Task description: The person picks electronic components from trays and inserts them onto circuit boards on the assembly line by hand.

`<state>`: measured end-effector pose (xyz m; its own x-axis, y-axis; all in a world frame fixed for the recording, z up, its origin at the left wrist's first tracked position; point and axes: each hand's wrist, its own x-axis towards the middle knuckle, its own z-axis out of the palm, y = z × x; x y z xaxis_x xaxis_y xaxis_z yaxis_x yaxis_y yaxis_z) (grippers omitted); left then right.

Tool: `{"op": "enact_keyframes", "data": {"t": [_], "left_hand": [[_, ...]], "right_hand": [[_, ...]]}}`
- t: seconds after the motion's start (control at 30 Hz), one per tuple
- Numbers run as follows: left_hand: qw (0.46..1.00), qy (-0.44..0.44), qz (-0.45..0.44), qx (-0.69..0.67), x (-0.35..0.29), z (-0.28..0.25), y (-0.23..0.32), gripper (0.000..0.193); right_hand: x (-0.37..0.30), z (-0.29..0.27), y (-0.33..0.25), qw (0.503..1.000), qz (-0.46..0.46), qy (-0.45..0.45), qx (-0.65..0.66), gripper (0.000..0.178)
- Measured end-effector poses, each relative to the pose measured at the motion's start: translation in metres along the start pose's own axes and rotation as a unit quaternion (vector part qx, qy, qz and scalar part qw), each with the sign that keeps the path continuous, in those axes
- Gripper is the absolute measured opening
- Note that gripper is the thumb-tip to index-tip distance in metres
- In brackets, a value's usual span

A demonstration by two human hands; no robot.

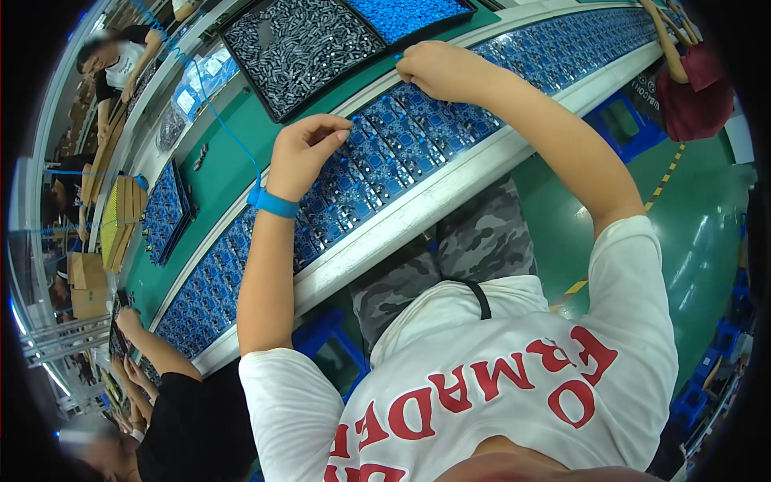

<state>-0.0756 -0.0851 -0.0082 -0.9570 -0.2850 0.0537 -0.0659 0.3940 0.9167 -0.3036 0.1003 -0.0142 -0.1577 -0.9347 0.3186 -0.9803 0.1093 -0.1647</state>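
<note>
My left hand [307, 154], with a blue wrist strap [277, 204] and its coiled cord, is closed above a row of blue circuit boards [377, 153]. Its thumb and forefinger almost meet, and what they hold, if anything, is too small to name. Farther right, my right hand [450, 72] is closed in a pinch over the back edge of the boards. A small blue component [398, 57] shows at its fingertips. Just behind the hands stand a black tray of dark cylindrical components [301, 56] and a tray of small blue components [409, 18].
A pale metal rail [401, 201] runs along the near side of the boards. Stacked boards [165, 213] and clear plastic bags [197, 84] lie on the green bench at left. Co-workers sit at both ends, one in a maroon top [700, 92]; blue stools [626, 128] stand below.
</note>
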Motion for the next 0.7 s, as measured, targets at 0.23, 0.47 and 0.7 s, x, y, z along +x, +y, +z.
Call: {"op": "enact_keyframes", "data": {"t": [0.23,0.47,0.7], "left_hand": [[1.0,0.016,-0.001,0.009,-0.002,0.004,0.003,0.017],[0.998,0.013,0.005,0.054,-0.003,-0.003,0.017,0.015],[0.994,0.012,0.045,0.102,0.009,0.015,0.029,0.014]], "right_hand": [[-0.004,-0.001,-0.008,0.996,-0.026,0.0,-0.088,0.013],[-0.006,-0.054,-0.003,0.989,0.069,0.032,0.127,0.018],[0.038,-0.043,0.05,0.974,0.169,0.132,0.067,0.019]]}}
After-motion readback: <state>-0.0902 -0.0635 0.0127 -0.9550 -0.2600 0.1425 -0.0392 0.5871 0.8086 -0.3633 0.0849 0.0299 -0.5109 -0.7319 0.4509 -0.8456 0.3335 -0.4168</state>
